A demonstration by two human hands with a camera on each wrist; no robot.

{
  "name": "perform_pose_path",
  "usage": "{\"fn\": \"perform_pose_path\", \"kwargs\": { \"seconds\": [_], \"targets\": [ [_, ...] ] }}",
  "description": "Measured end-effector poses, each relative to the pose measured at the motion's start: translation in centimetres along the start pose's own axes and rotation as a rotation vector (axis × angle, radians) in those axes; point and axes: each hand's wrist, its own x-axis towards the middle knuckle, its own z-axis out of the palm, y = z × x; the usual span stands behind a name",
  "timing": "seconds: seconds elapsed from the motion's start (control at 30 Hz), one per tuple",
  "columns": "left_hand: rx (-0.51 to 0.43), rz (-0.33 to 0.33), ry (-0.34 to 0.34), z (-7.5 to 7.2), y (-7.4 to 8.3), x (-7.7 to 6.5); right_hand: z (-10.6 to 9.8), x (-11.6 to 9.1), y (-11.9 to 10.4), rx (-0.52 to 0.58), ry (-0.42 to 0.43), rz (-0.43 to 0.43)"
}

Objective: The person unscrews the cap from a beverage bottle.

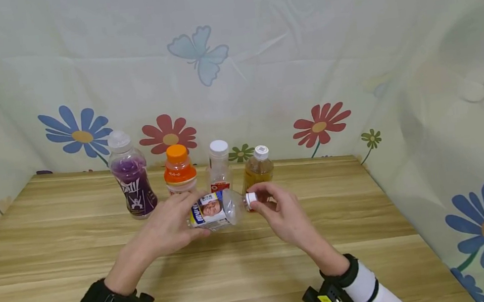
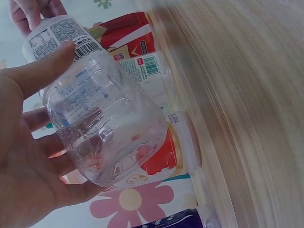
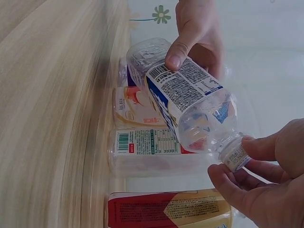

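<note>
Bottle (image 1: 213, 211) stretches sideways, neck pointing right, from my left hand (image 1: 170, 225), which grips its body, to my right hand (image 1: 287, 215), which pinches its white cap (image 1: 251, 198).

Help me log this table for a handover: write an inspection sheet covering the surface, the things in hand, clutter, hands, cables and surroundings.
Surface: wood-grain table; no spill seen.
Job's things: clear bottle with a printed label, held tipped over; white cap at its neck, whether loosened cannot be told.
Clutter: four upright bottles behind: purple bottle, orange-capped bottle, white-capped bottle, amber bottle.
Hands: left hand grips the clear bottle's body; right hand pinches the white cap. Both wrists wear black bands.
Cables: nothing seen.
Surroundings: pale backdrop printed with flowers and butterflies.
</note>
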Motion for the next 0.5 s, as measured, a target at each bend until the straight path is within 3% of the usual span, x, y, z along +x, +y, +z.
{"fn": "perform_pose_path", "kwargs": {
  "seconds": [0.5],
  "targets": [
    [-0.053, -0.01, -0.011, -0.22, 0.07, 0.01, 0.1, 0.01, 0.12, 0.011, 0.011, -0.091]
  ]
}}
